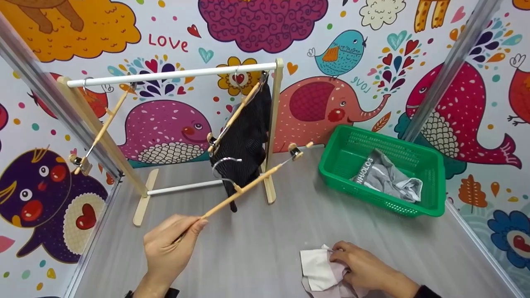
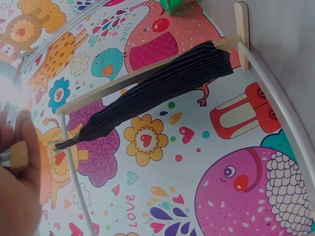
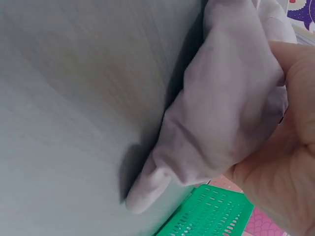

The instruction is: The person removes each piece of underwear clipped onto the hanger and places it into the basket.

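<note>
My left hand point(image 1: 172, 244) grips one end of a wooden clip hanger point(image 1: 252, 184) and holds it out above the grey table; the same hand point(image 2: 17, 196) shows at the left edge of the left wrist view. My right hand point(image 1: 360, 265) pinches a pale pink-white cloth point(image 1: 321, 271) that lies on the table near the front, and the cloth point(image 3: 221, 108) bunches under that hand's fingers point(image 3: 290, 147). A small wooden rack point(image 1: 174, 74) with a white rail stands at the back. On it hang a dark striped garment point(image 1: 244, 136) and an empty wooden hanger point(image 1: 101, 128).
A green plastic basket point(image 1: 430, 182) with grey clothing point(image 1: 387, 176) in it stands at the back right. Metal frame posts point(image 1: 447, 70) rise at both sides. Colourful cartoon walls close in the grey table point(image 1: 265, 248).
</note>
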Tool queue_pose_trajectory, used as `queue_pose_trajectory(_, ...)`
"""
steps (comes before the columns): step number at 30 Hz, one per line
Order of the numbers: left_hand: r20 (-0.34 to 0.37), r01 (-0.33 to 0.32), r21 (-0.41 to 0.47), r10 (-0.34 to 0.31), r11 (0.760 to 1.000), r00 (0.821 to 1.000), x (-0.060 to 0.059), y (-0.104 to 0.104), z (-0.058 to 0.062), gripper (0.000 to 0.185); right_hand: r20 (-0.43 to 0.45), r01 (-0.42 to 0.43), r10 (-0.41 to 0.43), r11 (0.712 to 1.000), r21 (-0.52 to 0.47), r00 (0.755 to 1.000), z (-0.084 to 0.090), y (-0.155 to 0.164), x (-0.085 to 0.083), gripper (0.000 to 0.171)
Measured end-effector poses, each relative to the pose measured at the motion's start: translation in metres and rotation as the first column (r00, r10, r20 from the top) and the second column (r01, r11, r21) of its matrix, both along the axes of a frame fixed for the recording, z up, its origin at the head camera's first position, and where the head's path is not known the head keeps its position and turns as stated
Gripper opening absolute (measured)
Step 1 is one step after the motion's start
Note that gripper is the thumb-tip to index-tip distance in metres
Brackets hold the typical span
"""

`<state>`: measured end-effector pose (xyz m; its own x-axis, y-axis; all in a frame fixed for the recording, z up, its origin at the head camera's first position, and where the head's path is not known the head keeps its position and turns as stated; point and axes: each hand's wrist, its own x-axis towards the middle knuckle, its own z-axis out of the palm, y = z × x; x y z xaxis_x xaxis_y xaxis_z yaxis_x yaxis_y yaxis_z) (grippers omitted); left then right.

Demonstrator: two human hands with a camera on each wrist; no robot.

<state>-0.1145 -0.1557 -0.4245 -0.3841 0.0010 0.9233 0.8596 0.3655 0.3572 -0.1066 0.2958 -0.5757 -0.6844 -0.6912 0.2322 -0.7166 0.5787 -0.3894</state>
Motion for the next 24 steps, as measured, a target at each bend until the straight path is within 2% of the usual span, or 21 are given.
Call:
queue_pose_trajectory(6,-0.066,-0.035,0.096,0.042,0.995,0.997,-0.001,0.001,0.011,0.037,0.026,-0.021,0.023,0.996,-0.086,0.999,0.008,0.001,-0.002,0.049)
queue_pose_trajectory(14,-0.103,-0.113,0.217,0.138,0.97,0.985,0.001,0.002,0.028,0.042,0.005,0.044,-0.044,0.985,-0.165,0.999,0.029,-0.001,-0.003,0.058)
queue_pose_trajectory(18,-0.084,-0.146,0.291,0.177,0.946,0.981,0.003,0.002,0.035,0.04,-0.009,0.075,-0.078,0.979,-0.19,0.997,0.041,0.001,-0.003,0.06)
queue_pose_trajectory(24,-0.013,-0.192,0.367,0.212,0.91,0.977,0.008,-0.005,0.042,0.03,0.01,0.146,-0.148,0.964,-0.222,0.989,0.061,0.009,-0.005,0.062)
